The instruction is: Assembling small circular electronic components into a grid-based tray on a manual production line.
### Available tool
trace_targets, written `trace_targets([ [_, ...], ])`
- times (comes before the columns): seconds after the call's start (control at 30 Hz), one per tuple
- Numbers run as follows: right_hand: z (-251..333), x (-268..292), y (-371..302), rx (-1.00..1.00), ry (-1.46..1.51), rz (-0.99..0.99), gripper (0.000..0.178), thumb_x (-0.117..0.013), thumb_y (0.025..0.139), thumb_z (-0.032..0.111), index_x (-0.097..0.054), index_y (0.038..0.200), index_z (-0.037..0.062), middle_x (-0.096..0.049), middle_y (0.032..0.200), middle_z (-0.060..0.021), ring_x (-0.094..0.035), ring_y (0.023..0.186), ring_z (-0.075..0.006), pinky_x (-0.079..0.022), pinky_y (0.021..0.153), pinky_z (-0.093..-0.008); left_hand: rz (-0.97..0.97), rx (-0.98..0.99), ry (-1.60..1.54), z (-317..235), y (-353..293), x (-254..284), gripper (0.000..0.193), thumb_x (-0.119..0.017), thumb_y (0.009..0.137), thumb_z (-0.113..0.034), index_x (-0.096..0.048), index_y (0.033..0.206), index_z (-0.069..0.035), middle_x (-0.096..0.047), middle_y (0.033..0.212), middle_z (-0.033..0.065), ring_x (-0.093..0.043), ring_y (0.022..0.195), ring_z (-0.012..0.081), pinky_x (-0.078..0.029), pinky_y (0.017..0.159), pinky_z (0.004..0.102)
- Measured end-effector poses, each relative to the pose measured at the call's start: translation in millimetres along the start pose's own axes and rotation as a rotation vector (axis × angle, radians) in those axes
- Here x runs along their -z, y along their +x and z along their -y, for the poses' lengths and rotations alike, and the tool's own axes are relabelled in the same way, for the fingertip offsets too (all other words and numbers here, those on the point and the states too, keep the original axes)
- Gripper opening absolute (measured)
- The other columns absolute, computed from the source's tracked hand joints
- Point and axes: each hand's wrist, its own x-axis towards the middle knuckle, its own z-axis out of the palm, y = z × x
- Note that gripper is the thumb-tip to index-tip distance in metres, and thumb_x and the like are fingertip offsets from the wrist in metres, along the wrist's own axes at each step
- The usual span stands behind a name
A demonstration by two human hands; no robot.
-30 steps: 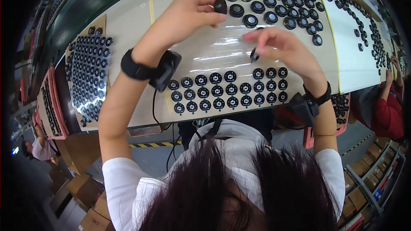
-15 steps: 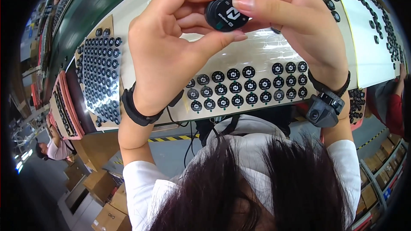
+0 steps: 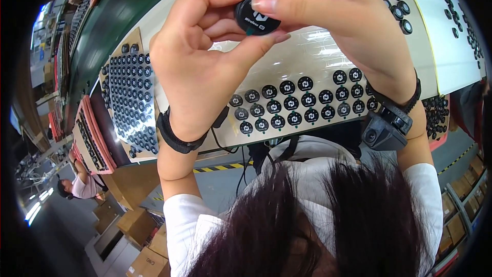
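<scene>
A round black puck [image 3: 245, 16] with a white printed mark on its flat face and a small green tab at its rim is held up over the far part of the table. My left hand [image 3: 192, 66] grips its left and lower edge, with the thumb below and the fingers curled behind. From the right, my right hand [image 3: 353, 20] lays its thumb on the printed face, covering part of the mark; its other fingers are mostly hidden behind. Nearer me, rows of round black stickers [image 3: 291, 103] with green tabs lie on a glossy clear sheet.
Another sheet of black discs [image 3: 134, 95] lies on a board at the left. More black pucks [image 3: 405, 26] stand along the far side and on a white sheet [image 3: 435, 64]. A green belt [image 3: 115, 18] runs beyond the table. Another person [image 3: 84, 187] is at the far left.
The puck has turned slightly, and my right thumb covers more of its white mark. Both hands keep their hold. The table and stickers have shifted rightward and slightly down in the picture.
</scene>
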Motion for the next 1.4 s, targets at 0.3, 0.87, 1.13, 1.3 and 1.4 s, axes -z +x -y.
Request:
trace_targets([
  [0.3,-13.1,8.8,-6.3,0.218,-0.942,-0.297,0.012,-0.059,0.078,0.009,-0.049,0.082,0.0022,-0.056,0.095,-0.0107,-0.056,0.085,-0.0153,-0.045,0.070,-0.0259,0.003,-0.069,0.425,-1.0,-12.3,-8.9,0.036,-0.064,0.065,0.011,-0.052,0.098,0.005,-0.059,0.094,0.0120,-0.060,0.083,0.0151,-0.049,0.074,0.0239],
  [0.87,-101.1,34.6,-14.2,-0.004,-1.173,0.181,0.007,-0.062,0.065,0.007,-0.056,0.067,0.0051,-0.057,0.066,-0.0062,-0.055,0.065,-0.0227,-0.043,0.059,-0.0322,0.185,0.114,1.288,190.5,88.1,102.4,0.041,-0.058,0.071,-0.026,-0.054,0.109,-0.010,-0.052,0.111,0.0158,-0.052,0.099,0.0302,-0.043,0.082,0.0365],
  [1.13,-85.2,27.7,-9.2,-0.143,-1.076,0.312,0.007,-0.061,0.066,0.005,-0.054,0.067,0.0034,-0.055,0.066,-0.0086,-0.055,0.067,-0.0248,-0.043,0.061,-0.0324,0.424,0.030,0.910,114.6,42.7,18.8,0.037,-0.065,0.067,-0.022,-0.054,0.099,-0.006,-0.059,0.081,0.0150,-0.056,0.083,0.0298,-0.045,0.068,0.0362],
  [1.3,-83.5,33.0,-10.5,-0.186,-0.876,0.388,0.008,-0.059,0.073,0.005,-0.052,0.073,0.0038,-0.057,0.085,-0.0088,-0.057,0.078,-0.0195,-0.044,0.070,-0.0292,0.499,0.391,0.624,111.5,52.6,17.3,0.030,-0.062,0.073,-0.012,-0.051,0.100,-0.006,-0.060,0.084,0.0123,-0.059,0.080,0.0192,-0.047,0.064,0.0288],
  [1.4,-79.7,38.7,-10.1,-0.192,-0.606,0.266,0.008,-0.059,0.076,0.006,-0.051,0.077,0.0038,-0.057,0.097,-0.0088,-0.057,0.086,-0.0170,-0.044,0.075,-0.0287,0.497,0.587,0.129,98.1,48.9,28.6,0.030,-0.059,0.077,-0.007,-0.048,0.105,-0.005,-0.060,0.088,0.0119,-0.060,0.080,0.0166,-0.048,0.068,0.0253],
])
